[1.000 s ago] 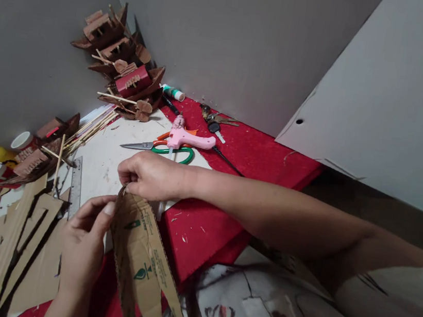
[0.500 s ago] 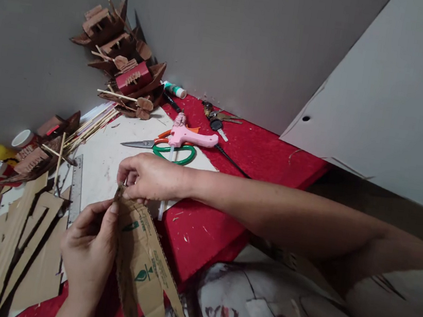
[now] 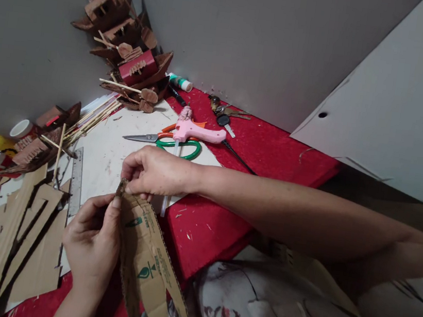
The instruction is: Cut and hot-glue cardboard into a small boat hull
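A brown cardboard piece [image 3: 148,254] with green print, made of long strips that meet at a narrow top end, hangs down toward my lap. My left hand [image 3: 94,236] pinches its upper left edge between thumb and fingers. At the same top end, my right hand [image 3: 151,171] closes thumb and bent fingers on the cardboard tip; the fingertips partly hide the join. Just beyond my right hand lie a pink glue gun [image 3: 199,134], its clear glue stick pointing toward me, and scissors [image 3: 178,145] with green and orange handles.
Cardboard model boats [image 3: 138,65] crowd the back left corner against the wall. Thin sticks [image 3: 96,117], a ruler [image 3: 76,182] and cut cardboard strips [image 3: 36,244] lie left. Keys [image 3: 225,118] rest on the red cloth [image 3: 275,146]. Cups [image 3: 22,128] stand far left.
The camera view has shifted slightly, so table items appear a little displaced. Both hands keep their pinch on the cardboard's top end, with only slight finger movement.
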The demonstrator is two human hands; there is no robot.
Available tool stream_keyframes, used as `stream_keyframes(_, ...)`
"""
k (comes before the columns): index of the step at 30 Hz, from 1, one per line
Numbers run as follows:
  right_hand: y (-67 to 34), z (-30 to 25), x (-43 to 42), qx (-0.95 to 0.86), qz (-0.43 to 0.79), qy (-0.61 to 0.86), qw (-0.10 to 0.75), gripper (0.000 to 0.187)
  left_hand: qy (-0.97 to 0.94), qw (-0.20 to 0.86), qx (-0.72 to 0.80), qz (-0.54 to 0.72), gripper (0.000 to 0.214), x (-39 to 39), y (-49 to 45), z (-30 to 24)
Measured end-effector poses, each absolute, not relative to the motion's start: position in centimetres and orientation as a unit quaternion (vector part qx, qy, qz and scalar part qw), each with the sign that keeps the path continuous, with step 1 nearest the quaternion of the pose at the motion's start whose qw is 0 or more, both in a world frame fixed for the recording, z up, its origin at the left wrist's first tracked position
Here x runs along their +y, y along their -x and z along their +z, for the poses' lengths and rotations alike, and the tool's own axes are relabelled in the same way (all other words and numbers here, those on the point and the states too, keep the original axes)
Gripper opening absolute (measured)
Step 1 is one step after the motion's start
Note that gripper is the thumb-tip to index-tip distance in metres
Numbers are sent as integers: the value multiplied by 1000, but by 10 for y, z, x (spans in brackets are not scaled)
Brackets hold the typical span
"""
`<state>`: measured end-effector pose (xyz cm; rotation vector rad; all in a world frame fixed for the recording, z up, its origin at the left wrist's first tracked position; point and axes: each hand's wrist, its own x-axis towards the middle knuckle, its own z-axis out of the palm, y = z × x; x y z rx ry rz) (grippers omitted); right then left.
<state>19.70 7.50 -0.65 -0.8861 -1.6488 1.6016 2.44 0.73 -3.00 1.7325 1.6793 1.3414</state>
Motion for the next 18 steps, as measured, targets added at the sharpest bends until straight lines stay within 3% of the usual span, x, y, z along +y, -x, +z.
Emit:
stream_keyframes(8, -197, -7, 73, -639, 618, 338, 309, 15, -629, 163, 599, 468, 16, 8, -23, -32)
stream_keyframes(18, -197, -2, 69, -717, 488, 396, 301, 10, -646, 151, 595, 453, 16, 7, -25, -31)
